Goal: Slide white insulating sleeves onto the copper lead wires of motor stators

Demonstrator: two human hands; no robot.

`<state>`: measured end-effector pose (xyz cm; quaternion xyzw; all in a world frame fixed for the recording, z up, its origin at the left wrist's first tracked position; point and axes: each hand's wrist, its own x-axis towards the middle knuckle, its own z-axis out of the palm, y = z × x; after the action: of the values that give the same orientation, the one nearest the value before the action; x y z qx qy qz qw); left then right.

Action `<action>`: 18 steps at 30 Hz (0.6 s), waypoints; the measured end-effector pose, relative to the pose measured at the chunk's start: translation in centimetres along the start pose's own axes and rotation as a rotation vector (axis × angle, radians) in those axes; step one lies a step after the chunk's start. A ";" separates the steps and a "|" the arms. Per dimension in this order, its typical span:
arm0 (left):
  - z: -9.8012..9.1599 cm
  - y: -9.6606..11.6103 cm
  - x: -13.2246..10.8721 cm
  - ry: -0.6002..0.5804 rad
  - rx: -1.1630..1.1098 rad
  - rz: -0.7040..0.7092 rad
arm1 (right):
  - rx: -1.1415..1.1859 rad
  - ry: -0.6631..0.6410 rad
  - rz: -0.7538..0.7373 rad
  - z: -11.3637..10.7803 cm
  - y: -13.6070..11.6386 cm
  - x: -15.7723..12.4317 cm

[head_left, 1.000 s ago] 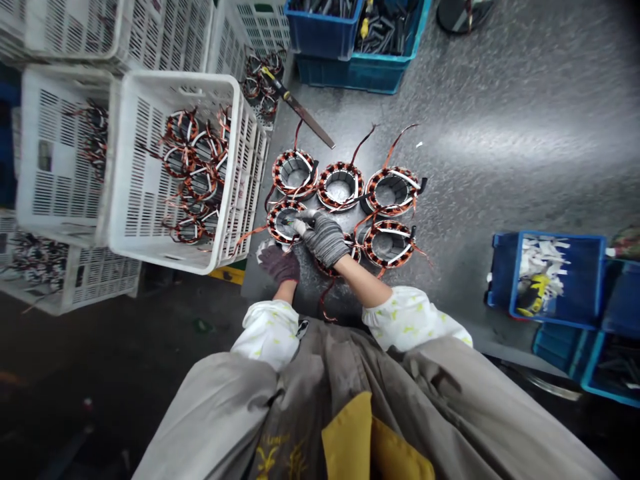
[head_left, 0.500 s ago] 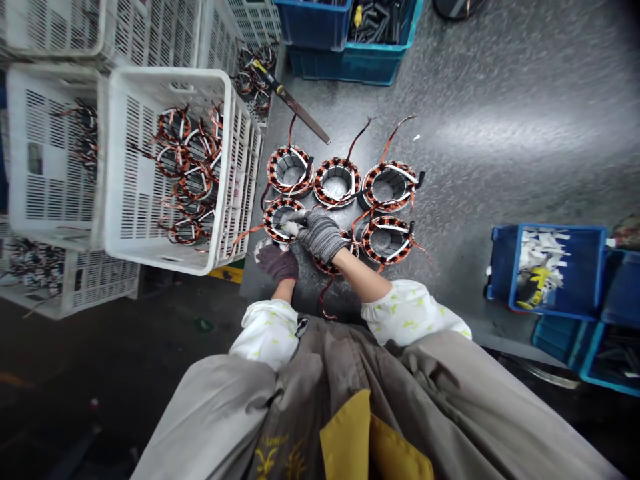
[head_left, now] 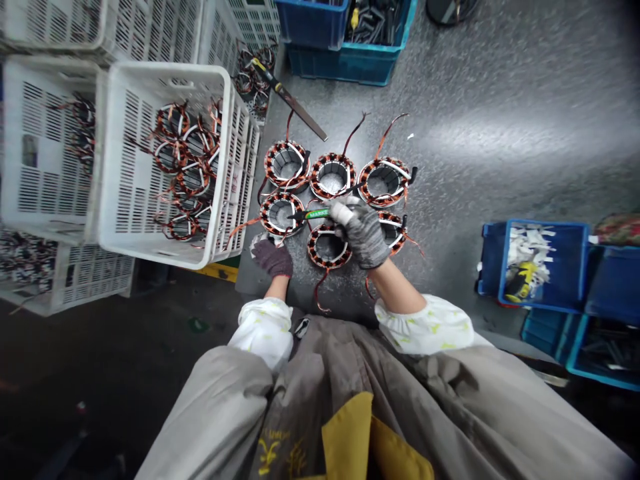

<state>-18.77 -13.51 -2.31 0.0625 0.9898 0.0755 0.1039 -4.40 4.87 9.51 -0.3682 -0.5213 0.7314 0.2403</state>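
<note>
Gripping a green-handled tool (head_left: 314, 214), the grey-gloved right hand (head_left: 363, 235) has drawn rightward off the copper-wound stator (head_left: 281, 214) (dark-gloved left hand (head_left: 272, 259) curled, its hold unclear).

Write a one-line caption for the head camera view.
Gloved right hand points a green-handled tool at a copper-wound stator, left hand beside it, more stators in a white crate.

Left hand (head_left: 273, 259) lies palm-down, right hand (head_left: 363, 236) grips, both gloved.
</note>
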 end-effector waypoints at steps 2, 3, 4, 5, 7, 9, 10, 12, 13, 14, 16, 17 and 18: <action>-1.5 -1.3 -1.1 0.055 -0.224 0.003 | 0.000 -0.013 0.041 -2.0 -0.8 -1.5; -2.4 -2.1 -2.0 0.053 -0.330 0.062 | -0.014 -0.020 0.056 -2.9 -1.1 -2.1; -3.5 -3.0 -3.0 0.027 -0.408 0.159 | -0.028 -0.027 0.065 -3.6 -1.3 -2.7; -4.7 -3.9 -4.2 -0.010 -0.449 0.286 | -0.040 -0.029 0.069 -4.2 -1.4 -3.1; -7.1 -4.9 -6.4 -0.060 -0.417 0.569 | -0.059 -0.033 0.051 -4.8 -1.7 -3.8; -9.3 -4.7 -8.1 -0.027 -0.316 0.792 | -0.058 -0.059 0.021 -5.0 -2.2 -4.4; -10.3 -4.2 -8.6 -0.001 -0.260 0.869 | -0.059 -0.071 0.004 -5.0 -2.4 -4.6; -11.9 -3.0 -9.1 0.026 -0.147 0.965 | -0.064 -0.103 -0.041 -4.9 -3.0 -5.0; -12.5 -2.3 -9.1 0.028 -0.095 0.999 | -0.070 -0.129 -0.063 -4.9 -3.2 -5.2; -13.1 -1.7 -9.1 0.025 -0.048 1.032 | -0.077 -0.158 -0.079 -4.9 -3.3 -5.4; -14.0 -0.8 -9.2 0.015 0.016 1.092 | -0.087 -0.208 -0.100 -4.9 -3.3 -5.7; -14.3 -0.5 -9.2 0.003 0.031 1.112 | -0.092 -0.218 -0.107 -4.9 -3.1 -5.9; -14.6 -0.2 -9.3 -0.017 0.030 1.119 | -0.096 -0.219 -0.110 -4.8 -2.9 -6.0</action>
<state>-12.86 -17.04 13.58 0.5802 0.8059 0.1043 0.0551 2.99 4.29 13.08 -0.2679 -0.5982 0.7271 0.2040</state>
